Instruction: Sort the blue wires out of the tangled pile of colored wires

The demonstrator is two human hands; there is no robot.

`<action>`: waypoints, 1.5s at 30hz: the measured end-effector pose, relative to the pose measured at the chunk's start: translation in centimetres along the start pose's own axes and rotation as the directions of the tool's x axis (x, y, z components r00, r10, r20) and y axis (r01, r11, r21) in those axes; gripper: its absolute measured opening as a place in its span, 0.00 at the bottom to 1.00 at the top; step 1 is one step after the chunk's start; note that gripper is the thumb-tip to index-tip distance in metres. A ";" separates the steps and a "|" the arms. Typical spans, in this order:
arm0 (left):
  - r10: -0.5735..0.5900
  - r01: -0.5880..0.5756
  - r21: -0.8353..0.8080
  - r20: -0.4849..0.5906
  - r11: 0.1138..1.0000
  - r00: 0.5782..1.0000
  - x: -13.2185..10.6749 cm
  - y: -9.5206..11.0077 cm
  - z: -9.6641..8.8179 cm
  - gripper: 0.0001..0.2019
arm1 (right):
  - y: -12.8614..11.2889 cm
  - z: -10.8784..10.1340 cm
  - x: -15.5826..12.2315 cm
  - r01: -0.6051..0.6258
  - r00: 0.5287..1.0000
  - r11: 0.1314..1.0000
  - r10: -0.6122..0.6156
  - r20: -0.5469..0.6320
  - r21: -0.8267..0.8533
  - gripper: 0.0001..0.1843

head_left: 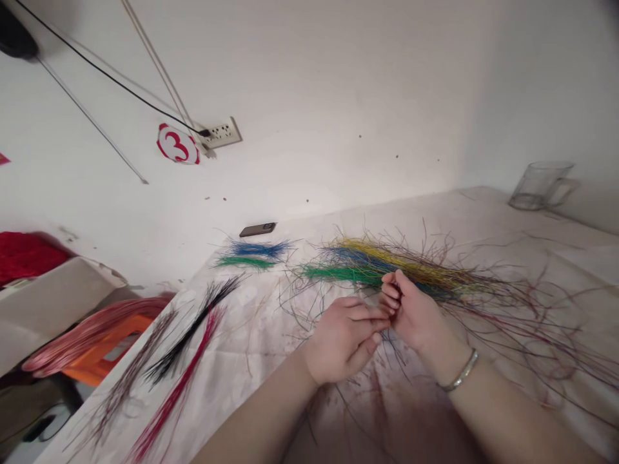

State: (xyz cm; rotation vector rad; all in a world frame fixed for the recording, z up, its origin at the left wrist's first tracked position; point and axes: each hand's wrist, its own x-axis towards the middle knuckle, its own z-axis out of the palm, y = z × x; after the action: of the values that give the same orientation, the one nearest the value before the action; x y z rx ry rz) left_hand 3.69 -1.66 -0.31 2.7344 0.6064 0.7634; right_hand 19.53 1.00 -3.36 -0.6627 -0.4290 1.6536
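the left hand [343, 341] and right hand [411, 312] met low over a stained cloth [271, 348], their fingers [391, 298] held together and curled toward each other, tips touching. whether they clamped a wire was too fine to tell. a loose heap of wires [382, 270], yellow, blue and green, lay just behind the hands, with thin dark red strands [541, 328] spreading right. a bracelet [461, 370] circled the right wrist. left of the hands lay black wires [193, 328] and red wires [178, 386], with blue wires [258, 248] and green wires [244, 262] further up. a glass jug [539, 187] stood far right.
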 end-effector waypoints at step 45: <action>-0.618 0.297 -0.729 -0.216 0.617 0.756 -1.5 -2.7 0.6 0.16 | 0.1 1.3 -2.5 -0.247 0.823 0.928 0.353 0.444 -0.278 0.09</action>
State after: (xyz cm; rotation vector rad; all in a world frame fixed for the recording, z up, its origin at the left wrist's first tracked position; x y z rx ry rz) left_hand 1.96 -0.02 -2.36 1.6235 0.8956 1.1937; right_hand 18.83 -1.37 -1.94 -0.4712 -0.9133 2.1075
